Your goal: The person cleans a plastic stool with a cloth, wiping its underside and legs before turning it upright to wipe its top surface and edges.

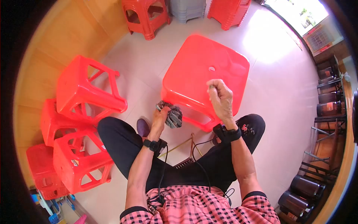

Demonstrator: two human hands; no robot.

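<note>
A red plastic stool (194,63) stands in front of my knees, with a small hole in its seat. My left hand (161,116) is closed round a crumpled grey patterned cloth (173,117), beside the stool's near left corner. Above the near right part of the seat is my right hand (221,98), its fingers curled in. A tiny greenish spot shows by its thumb; whether the fingers hold something I cannot make out. Whether this hand touches the seat is also unclear.
Several red stools (84,91) lie tipped or stacked at the left. Farther back are another red stool (147,16), a grey stack (187,10) and a red stack (229,13). Dark brown jars (306,186) line shelves on the right. Black cables hang from both wrists.
</note>
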